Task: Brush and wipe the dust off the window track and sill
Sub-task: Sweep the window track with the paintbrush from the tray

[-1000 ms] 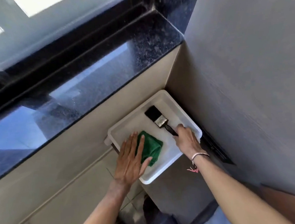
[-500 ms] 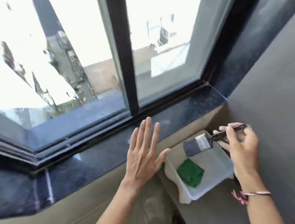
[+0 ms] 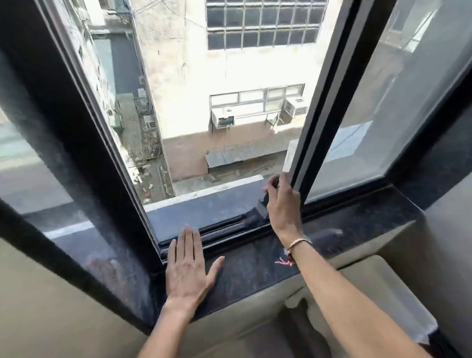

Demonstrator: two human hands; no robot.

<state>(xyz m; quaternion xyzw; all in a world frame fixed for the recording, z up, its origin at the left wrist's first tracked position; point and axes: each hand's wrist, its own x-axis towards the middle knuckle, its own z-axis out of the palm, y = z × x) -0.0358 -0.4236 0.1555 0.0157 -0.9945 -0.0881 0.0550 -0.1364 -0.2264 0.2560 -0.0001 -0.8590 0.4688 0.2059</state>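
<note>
The dark window track runs along the bottom of the open gap between two sliding panes. My right hand is shut on the paint brush, whose dark bristles rest at the right end of the track, against the right pane's frame. Most of the brush is hidden behind my fingers. My left hand lies flat and open on the speckled black stone sill, fingertips reaching the track's left end. The green cloth is out of view.
The white tray shows partly below the sill at the lower right. A grey outer ledge lies beyond the track, with a deep drop to an alley. The dusty left pane frame and the grey wall flank the gap.
My right hand lifted the brush out of the tray and brought it to the track. My left hand left the cloth and settled flat on the sill. The view rose to the window.
</note>
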